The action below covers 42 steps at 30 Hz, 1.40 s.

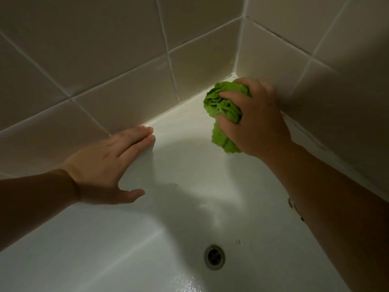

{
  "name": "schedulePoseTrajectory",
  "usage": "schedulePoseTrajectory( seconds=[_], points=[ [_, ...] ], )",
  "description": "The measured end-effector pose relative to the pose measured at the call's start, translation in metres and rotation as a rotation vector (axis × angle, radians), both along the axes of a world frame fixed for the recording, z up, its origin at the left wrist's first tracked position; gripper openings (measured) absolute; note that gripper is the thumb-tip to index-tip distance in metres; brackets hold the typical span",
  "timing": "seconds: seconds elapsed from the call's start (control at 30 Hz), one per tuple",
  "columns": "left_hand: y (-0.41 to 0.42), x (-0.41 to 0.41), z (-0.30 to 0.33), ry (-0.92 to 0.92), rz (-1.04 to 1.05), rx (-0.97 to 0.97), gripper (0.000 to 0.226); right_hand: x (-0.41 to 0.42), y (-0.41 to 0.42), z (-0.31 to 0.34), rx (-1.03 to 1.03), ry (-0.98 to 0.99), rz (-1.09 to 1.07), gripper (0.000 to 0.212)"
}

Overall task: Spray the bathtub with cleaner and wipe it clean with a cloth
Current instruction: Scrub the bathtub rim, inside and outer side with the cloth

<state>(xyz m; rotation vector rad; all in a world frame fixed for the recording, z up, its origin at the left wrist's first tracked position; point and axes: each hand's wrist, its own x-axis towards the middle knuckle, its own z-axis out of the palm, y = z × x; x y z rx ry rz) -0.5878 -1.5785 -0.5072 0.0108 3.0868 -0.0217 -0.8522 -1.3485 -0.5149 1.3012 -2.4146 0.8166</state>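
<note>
A white bathtub (185, 121) fills the lower view, its rim meeting beige tiled walls at a far corner. My right hand (254, 121) grips a bunched green cloth (223, 106) and holds it against the tub's rim at that corner. My left hand (109, 165) rests flat on the left rim, fingers straight and together, thumb spread toward the basin. No spray bottle is in view.
A round metal drain (214, 257) sits at the bottom of the tub, with wet droplets near the lower edge. Beige wall tiles (105, 49) with white grout rise on the left and right (336, 70). A dark mark shows on my right forearm.
</note>
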Motion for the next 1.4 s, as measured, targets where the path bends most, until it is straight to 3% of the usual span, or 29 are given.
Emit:
schedulePoseTrajectory(
  seconds=[0.17, 0.4, 0.63, 0.83, 1.1, 1.3, 1.4],
  points=[
    [0.002, -0.006, -0.003, 0.025, -0.012, 0.007, 0.119, -0.004, -0.014, 0.002, 0.077, 0.064, 0.018, 0.039],
    [0.001, -0.013, -0.005, 0.059, -0.022, 0.042, 0.119, 0.004, 0.074, -0.003, 0.112, 0.089, 0.061, 0.048],
    [0.005, -0.027, -0.007, 0.086, -0.041, 0.051, 0.117, -0.009, 0.018, 0.007, 0.173, -0.013, 0.063, 0.071],
    [0.005, -0.035, -0.007, 0.096, -0.069, 0.033, 0.117, 0.019, 0.109, 0.002, 0.204, 0.021, 0.046, 0.066],
    [0.007, -0.04, -0.008, 0.108, -0.065, 0.032, 0.116, -0.012, 0.039, 0.007, 0.21, -0.115, 0.103, 0.066],
    [0.006, -0.044, -0.009, 0.104, -0.08, 0.047, 0.115, 0.012, 0.132, 0.009, 0.232, 0.021, 0.142, 0.062],
    [0.007, -0.049, -0.009, 0.128, -0.1, 0.068, 0.111, 0.008, 0.131, 0.009, 0.228, 0.038, 0.167, 0.061]
  ],
)
